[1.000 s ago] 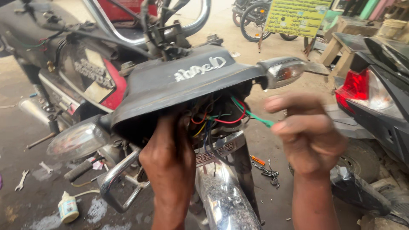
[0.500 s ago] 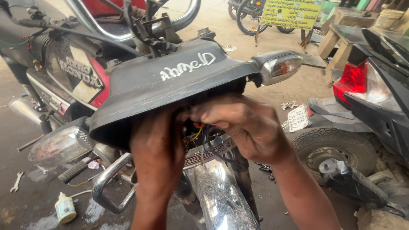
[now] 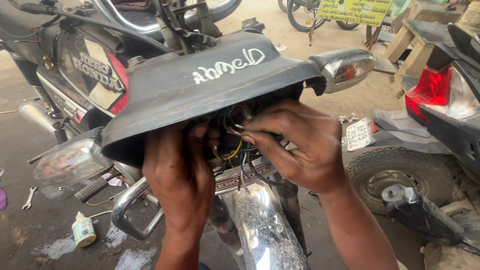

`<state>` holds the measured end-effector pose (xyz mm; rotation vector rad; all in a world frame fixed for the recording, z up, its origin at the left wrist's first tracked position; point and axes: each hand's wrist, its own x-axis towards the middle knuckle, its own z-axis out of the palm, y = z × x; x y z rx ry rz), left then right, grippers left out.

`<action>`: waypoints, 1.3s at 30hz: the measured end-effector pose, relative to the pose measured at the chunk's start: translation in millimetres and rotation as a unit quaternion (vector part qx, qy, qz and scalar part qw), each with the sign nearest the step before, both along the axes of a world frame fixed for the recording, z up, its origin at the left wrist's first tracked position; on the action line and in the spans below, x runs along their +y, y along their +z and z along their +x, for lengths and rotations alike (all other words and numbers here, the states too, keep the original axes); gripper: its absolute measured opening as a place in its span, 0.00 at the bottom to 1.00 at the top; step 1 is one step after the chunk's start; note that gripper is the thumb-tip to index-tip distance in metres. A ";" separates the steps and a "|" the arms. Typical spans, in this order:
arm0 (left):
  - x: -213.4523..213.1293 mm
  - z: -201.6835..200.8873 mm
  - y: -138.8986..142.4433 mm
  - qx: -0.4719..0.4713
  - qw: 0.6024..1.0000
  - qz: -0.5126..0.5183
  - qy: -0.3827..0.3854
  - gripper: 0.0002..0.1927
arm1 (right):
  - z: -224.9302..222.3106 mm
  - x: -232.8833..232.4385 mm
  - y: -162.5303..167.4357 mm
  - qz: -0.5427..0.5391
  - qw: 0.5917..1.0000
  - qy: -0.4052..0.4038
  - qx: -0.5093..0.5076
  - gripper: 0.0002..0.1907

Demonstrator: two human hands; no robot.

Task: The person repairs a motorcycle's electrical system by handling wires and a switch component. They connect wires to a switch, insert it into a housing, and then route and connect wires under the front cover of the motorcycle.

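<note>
While the left hand (image 3: 182, 172) props the grey cowl (image 3: 200, 82) from below, fingers curled on its rim, the wires (image 3: 240, 155) hang exposed inside. Right hand (image 3: 295, 150) pinches a wire bundle there, fingers closed; both indicators (image 3: 345, 67) flank the cowl

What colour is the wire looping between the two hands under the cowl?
Yellow wire, between left hand and right hand; head view.

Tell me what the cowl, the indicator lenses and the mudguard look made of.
Cowl: likely matte grey plastic, dull and scuffed. Indicator lenses: clear plastic, seemingly; amber shows through. Mudguard: probably chromed metal, mirror-bright with dirt specks.
</note>
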<state>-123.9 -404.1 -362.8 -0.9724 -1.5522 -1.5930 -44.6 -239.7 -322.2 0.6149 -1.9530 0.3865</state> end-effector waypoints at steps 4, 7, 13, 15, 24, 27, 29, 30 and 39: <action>4.7 3.3 0.5 -0.027 0.999 0.022 -0.024 0.09 | 7.7 -2.3 3.0 -0.023 1.000 0.004 -0.016 0.05; 6.6 5.1 0.4 -0.040 0.999 0.012 -0.001 0.08 | 14.2 -3.7 3.1 -0.014 1.000 -0.017 -0.022 0.07; 1.2 6.9 4.6 0.024 0.997 -0.056 0.055 0.06 | 12.5 -3.8 5.3 -0.011 1.000 -0.019 -0.008 0.10; -2.4 7.4 6.2 0.095 0.990 -0.073 0.081 0.10 | 10.6 -4.3 6.6 -0.004 1.000 -0.028 0.001 0.10; -4.1 4.1 1.4 0.033 0.996 -0.069 0.050 0.15 | 8.2 -9.6 2.0 0.073 0.993 -0.080 0.040 0.10; -1.5 3.8 0.3 0.030 0.997 -0.055 0.055 0.15 | 7.6 -9.1 0.5 0.091 0.991 -0.091 0.040 0.10; 0.1 4.9 1.0 0.028 0.996 -0.057 0.066 0.17 | 8.5 -8.4 0.9 0.105 0.988 -0.102 0.041 0.10; 1.0 5.4 1.8 0.028 0.995 -0.058 0.072 0.18 | 7.7 -8.1 1.4 0.103 0.989 -0.094 0.048 0.10; 3.1 9.0 2.3 0.036 0.991 -0.072 0.103 0.17 | 8.3 -10.4 5.9 0.144 0.981 -0.117 0.050 0.08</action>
